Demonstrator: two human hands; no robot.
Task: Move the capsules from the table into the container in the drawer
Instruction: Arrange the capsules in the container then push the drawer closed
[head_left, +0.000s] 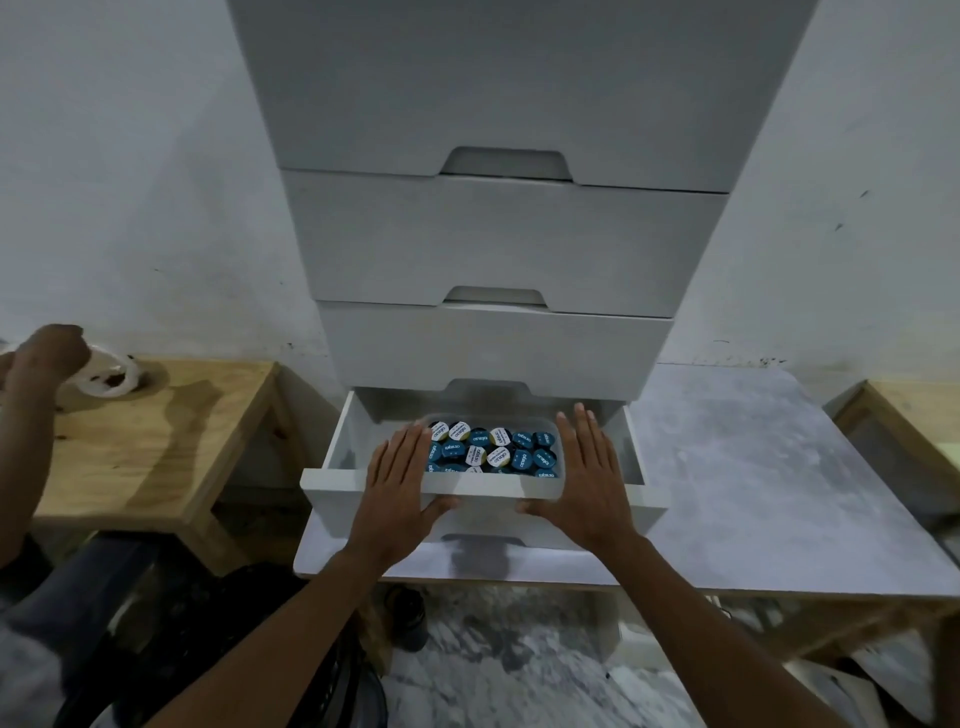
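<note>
The bottom drawer (344, 448) of a white drawer unit stands pulled out. Inside it is a clear plastic container (488, 487) filled with several blue and white-topped capsules (493, 450). My left hand (400, 488) lies flat against the container's left side and my right hand (587, 483) against its right side. Fingers point forward, and both thumbs reach along the container's front wall, so the container is gripped between my palms. No loose capsules show on the table.
The drawer unit (498, 234) stands on a grey table (753, 493) against a white wall. A wooden table (156, 441) is at the left, where another person's hand (47, 353) touches a white roll (111, 376). Another wooden table (909, 415) is at the far right.
</note>
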